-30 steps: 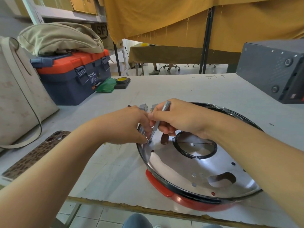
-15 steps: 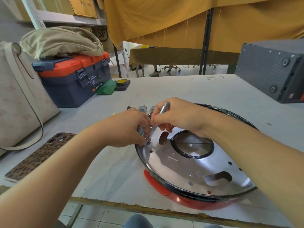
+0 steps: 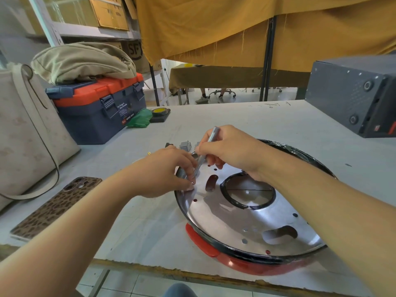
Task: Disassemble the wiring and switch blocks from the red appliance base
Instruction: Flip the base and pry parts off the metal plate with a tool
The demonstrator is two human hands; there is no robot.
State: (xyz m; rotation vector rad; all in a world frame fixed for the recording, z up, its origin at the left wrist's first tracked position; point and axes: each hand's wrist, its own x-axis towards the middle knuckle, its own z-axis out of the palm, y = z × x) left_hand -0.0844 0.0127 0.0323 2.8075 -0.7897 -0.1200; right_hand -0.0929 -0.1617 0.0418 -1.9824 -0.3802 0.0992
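The red appliance base (image 3: 252,265) sits at the near edge of the counter (image 3: 235,116), its shiny metal plate (image 3: 246,219) facing up inside a black rim. The plate has a large round opening ringed in black near its middle, a few oval cut-outs and several small holes.

Both hands are close together over the plate's far-left edge. The right hand (image 3: 230,147) grips a slim silver screwdriver (image 3: 205,152) like a pen, its shaft tilted with the top end poking up past the knuckles and the tip down at the plate near the rim. The left hand (image 3: 165,174) is curled, its fingertips pinched around the lower end of the tool right where it meets the metal; what lies under the tip is hidden by the fingers.

Just behind the hands, on the counter, stand small grey switch blocks (image 3: 184,145), partly covered by the knuckles.

To the left lies a phone (image 3: 57,207) in a leopard-print case, face down, beside a pale tote bag (image 3: 23,133). Further back is a dark blue toolbox (image 3: 100,108) with an orange lid, a beige cloth bag (image 3: 83,61) heaped on top. A green bag (image 3: 139,120) and a roll of yellow tape (image 3: 159,111) rest next to it. A dark grey metal box (image 3: 353,97) stands at the right.
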